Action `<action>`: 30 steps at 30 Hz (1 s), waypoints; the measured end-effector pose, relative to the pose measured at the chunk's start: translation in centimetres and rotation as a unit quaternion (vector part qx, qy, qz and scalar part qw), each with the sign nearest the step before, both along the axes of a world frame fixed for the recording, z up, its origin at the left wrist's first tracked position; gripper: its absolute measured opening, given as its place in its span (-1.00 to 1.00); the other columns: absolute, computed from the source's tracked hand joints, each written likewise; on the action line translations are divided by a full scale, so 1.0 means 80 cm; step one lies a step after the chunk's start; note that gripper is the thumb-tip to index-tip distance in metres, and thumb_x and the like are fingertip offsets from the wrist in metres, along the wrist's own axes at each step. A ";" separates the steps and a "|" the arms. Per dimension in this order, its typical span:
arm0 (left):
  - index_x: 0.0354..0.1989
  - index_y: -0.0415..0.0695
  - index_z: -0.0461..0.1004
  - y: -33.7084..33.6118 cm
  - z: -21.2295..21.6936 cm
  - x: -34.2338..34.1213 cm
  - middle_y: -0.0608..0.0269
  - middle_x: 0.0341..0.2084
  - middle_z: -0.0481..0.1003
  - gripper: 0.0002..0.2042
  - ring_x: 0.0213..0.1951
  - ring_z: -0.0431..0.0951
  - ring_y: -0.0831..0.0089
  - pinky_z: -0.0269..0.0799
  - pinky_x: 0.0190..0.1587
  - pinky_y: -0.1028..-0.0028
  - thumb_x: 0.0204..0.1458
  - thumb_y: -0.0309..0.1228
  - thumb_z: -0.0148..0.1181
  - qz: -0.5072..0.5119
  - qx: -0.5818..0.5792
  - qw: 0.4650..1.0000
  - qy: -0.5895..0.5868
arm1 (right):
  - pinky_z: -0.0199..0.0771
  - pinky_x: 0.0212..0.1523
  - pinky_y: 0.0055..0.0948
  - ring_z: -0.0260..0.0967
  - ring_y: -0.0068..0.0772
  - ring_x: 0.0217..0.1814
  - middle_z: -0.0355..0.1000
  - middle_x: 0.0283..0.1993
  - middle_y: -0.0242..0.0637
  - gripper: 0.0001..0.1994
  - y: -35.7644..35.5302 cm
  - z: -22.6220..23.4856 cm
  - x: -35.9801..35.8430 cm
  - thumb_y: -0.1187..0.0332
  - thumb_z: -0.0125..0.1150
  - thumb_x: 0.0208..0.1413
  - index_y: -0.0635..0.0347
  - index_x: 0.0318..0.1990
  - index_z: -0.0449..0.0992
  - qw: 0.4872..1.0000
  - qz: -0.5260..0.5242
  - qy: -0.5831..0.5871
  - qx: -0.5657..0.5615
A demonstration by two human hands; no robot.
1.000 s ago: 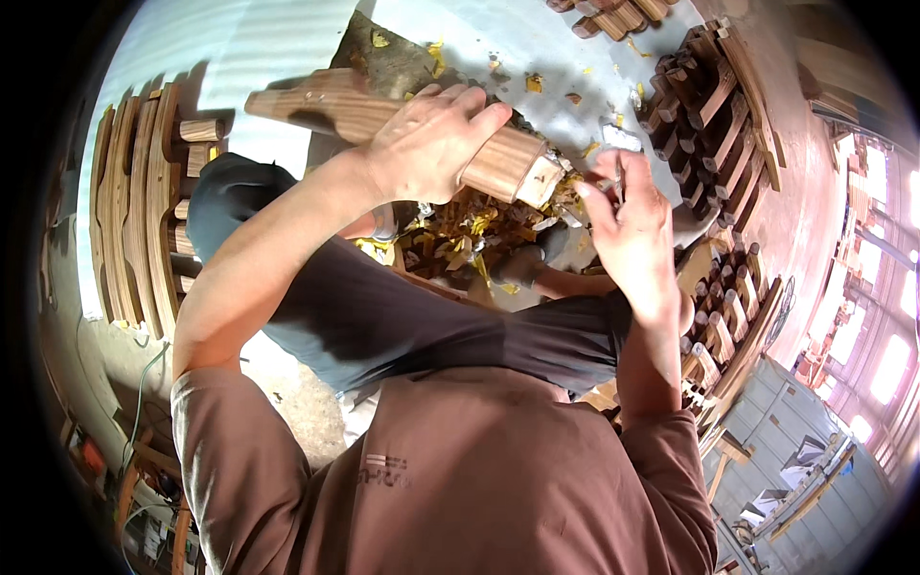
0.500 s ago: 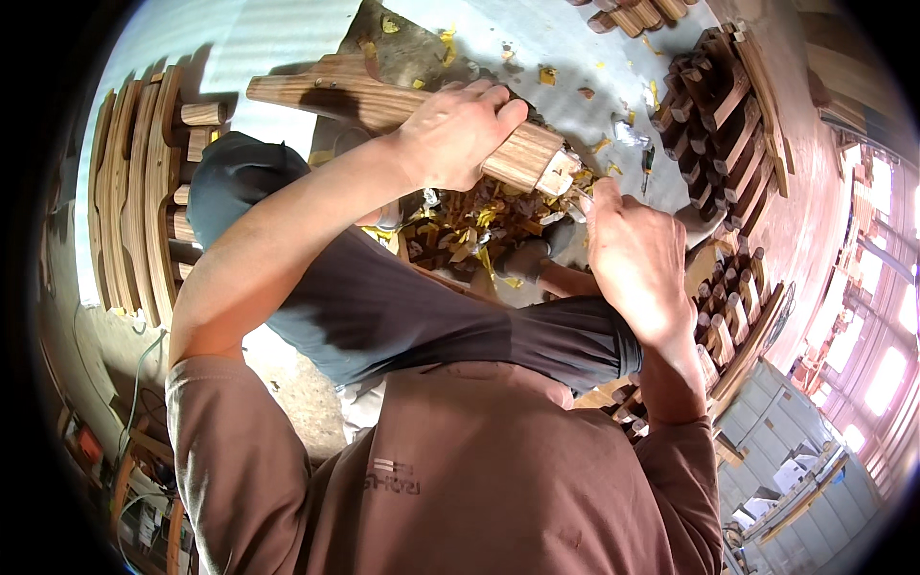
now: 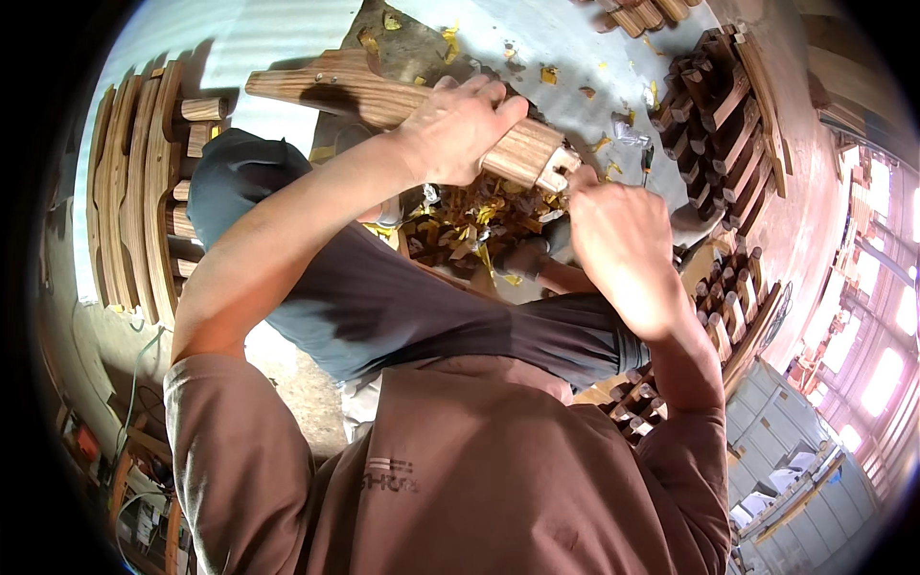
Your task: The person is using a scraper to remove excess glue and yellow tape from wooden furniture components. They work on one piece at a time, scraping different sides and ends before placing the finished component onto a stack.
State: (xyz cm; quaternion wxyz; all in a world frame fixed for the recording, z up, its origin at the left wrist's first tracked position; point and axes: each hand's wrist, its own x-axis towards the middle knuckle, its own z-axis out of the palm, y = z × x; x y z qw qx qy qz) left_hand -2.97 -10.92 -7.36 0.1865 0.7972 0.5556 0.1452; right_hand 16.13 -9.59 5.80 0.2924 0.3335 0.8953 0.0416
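Note:
A long shaped wooden furniture part point(image 3: 350, 91) with striped grain lies across above my left thigh, its narrow end to the left. My left hand point(image 3: 465, 129) is wrapped over its middle from above. At its right end a pale, notched face point(image 3: 558, 171) shows. My right hand point(image 3: 621, 225) is closed with its fingertips right at that notched end. Whatever its fingers grip is hidden now; a thin metallic tip showed there a moment ago.
Yellow and brown scraps point(image 3: 470, 220) lie heaped below the part, near my feet. Curved wooden parts point(image 3: 139, 192) stand in a row at left. Dark wooden pieces point(image 3: 714, 120) are stacked at right, with more point(image 3: 728, 307) nearer. A thin dark tool point(image 3: 648, 161) lies on the floor sheet.
My right hand has shifted slightly left and turned, its fingers now closer against the notched end. The thin metallic tip is hidden now. My left hand and the wooden part have barely moved.

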 end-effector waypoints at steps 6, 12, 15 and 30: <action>0.06 -0.12 0.26 0.006 0.007 -0.027 -0.03 -0.01 0.40 -0.33 0.15 0.40 0.00 0.41 0.16 0.14 -0.33 -0.53 0.40 0.042 0.009 0.999 -0.004 | 0.51 -0.51 -0.28 0.54 -0.14 -0.41 0.53 -0.32 -0.08 -0.85 0.020 0.019 0.083 0.42 0.26 0.12 0.15 -0.15 0.60 0.995 -0.024 0.098 0.002; 0.08 -0.12 0.25 -0.001 0.010 -0.028 -0.01 -0.03 0.42 -0.30 0.11 0.41 0.00 0.41 0.16 0.15 -0.36 -0.50 0.40 0.010 0.003 1.000 -0.009 | 0.59 -0.37 -0.45 0.55 -0.41 -0.33 0.48 -0.03 -0.27 -0.50 0.039 -0.037 0.057 0.48 0.41 -0.27 -0.01 -0.02 0.61 0.883 0.110 0.457 0.002; 0.04 -0.14 0.27 -0.002 0.016 -0.028 -0.02 -0.06 0.42 -0.33 0.10 0.42 0.00 0.43 0.12 0.16 -0.37 -0.49 0.41 0.002 0.025 1.000 -0.013 | 0.59 -0.37 -0.49 0.49 -0.43 -0.25 0.47 -0.02 -0.34 -0.56 0.047 -0.050 0.040 0.42 0.38 -0.27 -0.01 -0.08 0.61 0.879 0.205 0.429 0.038; -0.04 -0.21 0.29 -0.007 0.009 -0.026 -0.06 -0.09 0.42 -0.37 0.05 0.43 -0.03 0.46 0.07 0.17 -0.43 -0.53 0.38 -0.006 0.066 0.997 -0.040 | 0.40 -0.47 -0.49 0.38 -0.50 -0.53 0.46 -0.53 -0.37 -0.90 0.051 -0.093 0.015 0.60 0.20 0.03 0.28 -0.29 0.56 0.754 -0.268 0.584 -0.139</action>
